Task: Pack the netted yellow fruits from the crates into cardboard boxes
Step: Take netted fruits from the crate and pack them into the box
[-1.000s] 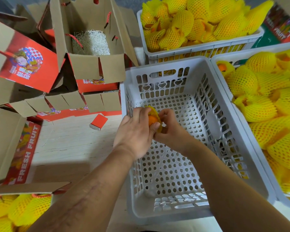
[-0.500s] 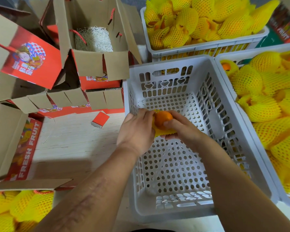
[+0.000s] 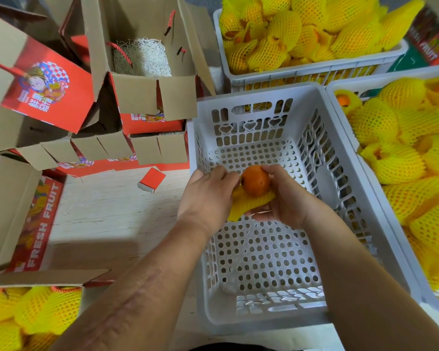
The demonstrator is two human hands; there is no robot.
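Over the white perforated crate (image 3: 312, 315) I hold an orange fruit (image 3: 255, 179) that sticks out of its yellow foam net (image 3: 249, 201). My right hand (image 3: 281, 198) cups fruit and net from below and from the right. My left hand (image 3: 208, 196) pinches the net's left edge beside the fruit. Netted yellow fruits fill the back crate (image 3: 312, 72) and the right crate (image 3: 340, 105). An open cardboard box (image 3: 150, 97) with pale straw padding inside stands at the back left. Another box (image 3: 33, 285) at the lower left holds netted fruits.
Several red-printed cardboard boxes (image 3: 46, 89) lean in a pile at the left, one marked FRESH FRUIT (image 3: 36, 231). A small red cardboard piece (image 3: 151, 179) lies on the pale wooden floor (image 3: 117, 214) between boxes and crate.
The net has slid down off the fruit, so more bare orange shows on top. Both hands stayed over the white crate; the right hand now cups the net from below.
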